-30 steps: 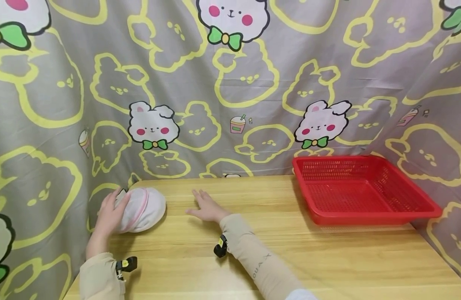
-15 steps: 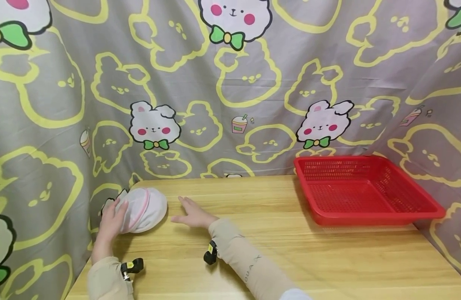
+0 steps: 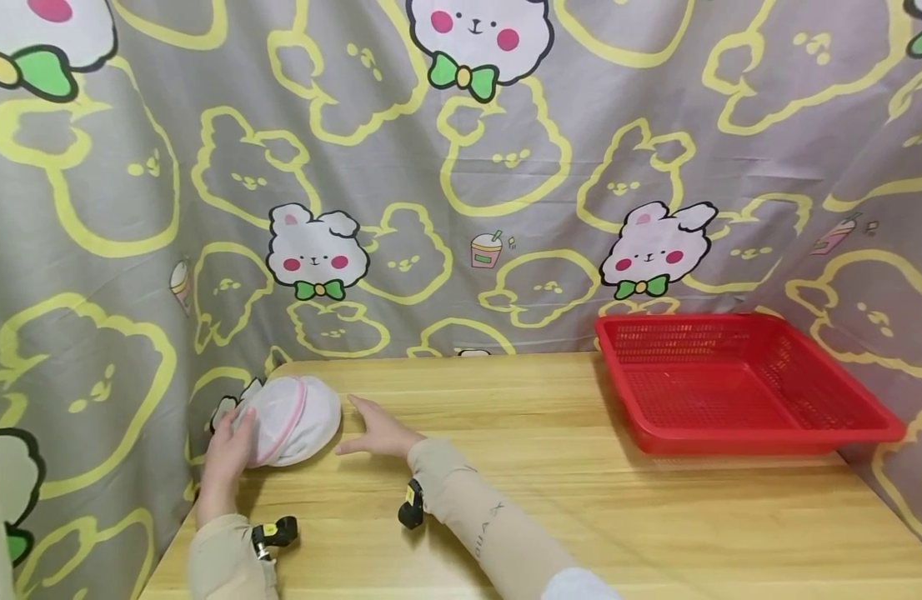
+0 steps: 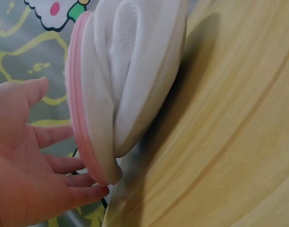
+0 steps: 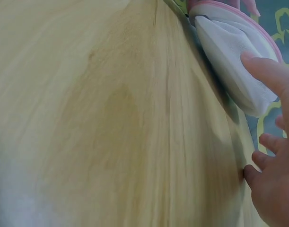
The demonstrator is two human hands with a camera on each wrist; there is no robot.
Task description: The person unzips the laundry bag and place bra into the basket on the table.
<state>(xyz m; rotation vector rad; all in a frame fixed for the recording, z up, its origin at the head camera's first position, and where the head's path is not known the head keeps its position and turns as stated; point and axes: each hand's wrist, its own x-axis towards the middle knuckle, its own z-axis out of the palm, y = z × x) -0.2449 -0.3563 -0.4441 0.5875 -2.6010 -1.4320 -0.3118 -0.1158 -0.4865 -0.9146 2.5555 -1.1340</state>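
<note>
A rounded white laundry bag [image 3: 314, 425] with a pink zipper band lies at the table's far left corner. My left hand [image 3: 228, 454] is at its left side, fingers loosely extended. In the left wrist view, the fingertips of the left hand [image 4: 35, 165] reach the pink edge of the bag [image 4: 135, 61], some passing behind it. My right hand [image 3: 378, 431] is just right of the bag, thumb and fingers spread, palm toward it. The right wrist view shows a gap between most of the right hand [image 5: 276, 156] and the bag [image 5: 232, 56]; the thumb overlaps it.
A red plastic basket [image 3: 761, 435] with perforated sides stands at the table's right rear. The wooden table [image 3: 536, 500] meets a grey curtain [image 3: 536, 308] with cartoon prints at the back and both sides. Small black cameras are strapped to both wrists.
My right hand has moved left, close to the bag's right side. The left hand has slid a little lower along the bag's left side. The bag stays about where it was.
</note>
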